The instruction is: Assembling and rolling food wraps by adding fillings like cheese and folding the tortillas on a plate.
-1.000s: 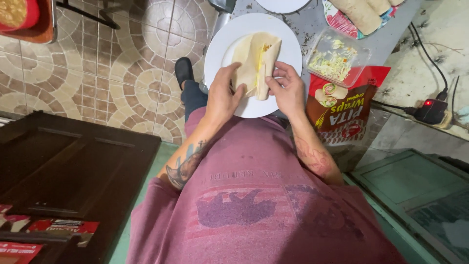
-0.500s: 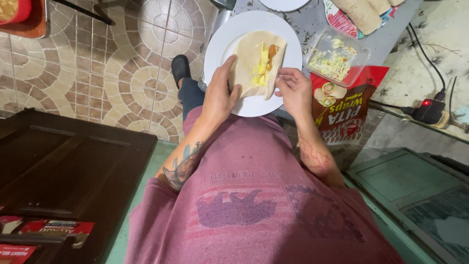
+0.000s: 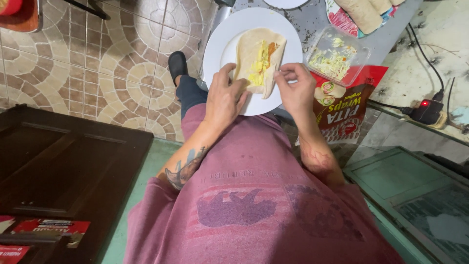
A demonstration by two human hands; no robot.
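A half-folded flatbread wrap (image 3: 259,61) with yellow and orange filling lies on a white plate (image 3: 288,34) on the counter (image 3: 312,19). The left hand (image 3: 223,100) presses the wrap's near-left edge with loosely spread fingers, while the right hand (image 3: 295,90) pinches its right edge. A clear tub of shredded salad (image 3: 336,56) sits just beside the plate.

One red wrap packet (image 3: 344,115) stands at right of centre, just beside the right hand (image 3: 296,91); flat pouch, red ground with pale lettering and small round wrap pictures. A clear plastic tub (image 3: 336,55) of shredded filling lies on its far edge. Further off, at top right, a patterned red and pale wrapper (image 3: 342,19) lies under rolled wraps. Near left corner: flat red cartons (image 3: 51,228) with pale panels on the dark table (image 3: 63,166).
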